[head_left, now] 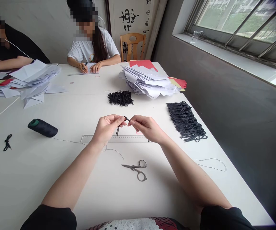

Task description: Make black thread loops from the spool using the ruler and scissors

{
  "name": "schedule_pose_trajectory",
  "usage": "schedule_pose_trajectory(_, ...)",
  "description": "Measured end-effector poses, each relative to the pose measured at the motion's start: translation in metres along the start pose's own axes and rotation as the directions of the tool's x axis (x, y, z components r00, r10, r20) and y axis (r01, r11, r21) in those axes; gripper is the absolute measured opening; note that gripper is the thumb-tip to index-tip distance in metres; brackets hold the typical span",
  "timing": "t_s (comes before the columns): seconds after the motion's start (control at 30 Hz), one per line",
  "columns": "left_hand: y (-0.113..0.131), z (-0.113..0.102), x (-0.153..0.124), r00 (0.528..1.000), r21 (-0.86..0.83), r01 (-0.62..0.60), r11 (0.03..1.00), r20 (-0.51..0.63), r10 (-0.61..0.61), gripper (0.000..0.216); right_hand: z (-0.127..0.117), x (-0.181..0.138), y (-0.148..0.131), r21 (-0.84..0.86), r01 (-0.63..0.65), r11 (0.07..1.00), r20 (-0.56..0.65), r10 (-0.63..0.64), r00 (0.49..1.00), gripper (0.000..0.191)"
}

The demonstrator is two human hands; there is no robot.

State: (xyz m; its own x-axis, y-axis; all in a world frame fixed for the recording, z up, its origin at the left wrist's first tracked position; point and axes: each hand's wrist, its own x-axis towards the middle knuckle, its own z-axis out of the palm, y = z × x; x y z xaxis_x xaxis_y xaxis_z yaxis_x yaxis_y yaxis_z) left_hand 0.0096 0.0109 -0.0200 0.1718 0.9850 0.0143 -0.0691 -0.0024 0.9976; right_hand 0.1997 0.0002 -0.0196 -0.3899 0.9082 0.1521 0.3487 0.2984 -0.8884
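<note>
My left hand [107, 127] and my right hand [145, 127] meet above the white table [56, 179], both pinching a short black cord [122, 123] whose ends hang down between them. Just behind the hands lies a clear ruler [118, 138]. A pair of small scissors [136, 169] rests on the table nearer to me. A thin thread [114, 150] trails from under my left hand.
A dark thread spool [42, 127] lies at left, with a small black cord knot [7, 142] further left. Black cord piles lie at centre back [120, 98] and right [185, 120]. White paper stacks [149, 82] [31, 81] sit behind. Two persons sit at the far side.
</note>
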Motion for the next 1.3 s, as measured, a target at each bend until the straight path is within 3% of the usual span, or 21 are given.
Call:
schedule_pose_trajectory(0.3,-0.008,0.007,-0.001,0.989,-0.014,-0.087,0.996,-0.123,0.084,0.023,0.011,0.005,0.008,0.221,-0.078,0.972,0.081,0.062,0.995,0.031)
schedule_pose_trajectory(0.53,-0.007,0.009,0.000,0.985,-0.100,-0.064,0.993,-0.165,0.047,0.020,0.014,0.003,0.004,0.145,-0.062,0.988,0.118,0.045,0.992,0.030)
schedule_pose_trajectory(0.63,-0.007,0.008,-0.001,0.981,-0.068,-0.095,0.993,-0.178,0.081,0.020,0.017,-0.001,-0.004,-0.031,0.078,0.996,-0.089,-0.081,0.993,0.021)
schedule_pose_trajectory(0.73,-0.007,0.010,-0.004,0.967,0.020,-0.159,0.987,-0.199,0.160,0.021,0.024,-0.005,-0.013,-0.218,0.205,0.954,-0.409,-0.281,0.868,0.013)
schedule_pose_trajectory(0.8,-0.008,0.012,-0.006,0.961,0.071,-0.186,0.980,-0.194,0.197,0.021,0.030,-0.008,-0.017,-0.288,0.220,0.932,-0.499,-0.342,0.796,0.013)
schedule_pose_trajectory(1.17,-0.012,0.018,-0.010,0.961,0.128,-0.217,0.968,-0.147,0.235,0.021,0.037,-0.007,-0.010,-0.201,0.143,0.969,-0.537,-0.231,0.811,0.012)
schedule_pose_trajectory(1.3,-0.015,0.025,-0.014,0.952,0.163,-0.231,0.959,-0.166,0.258,0.021,0.040,-0.007,-0.008,-0.255,0.089,0.963,-0.565,-0.223,0.794,0.009)
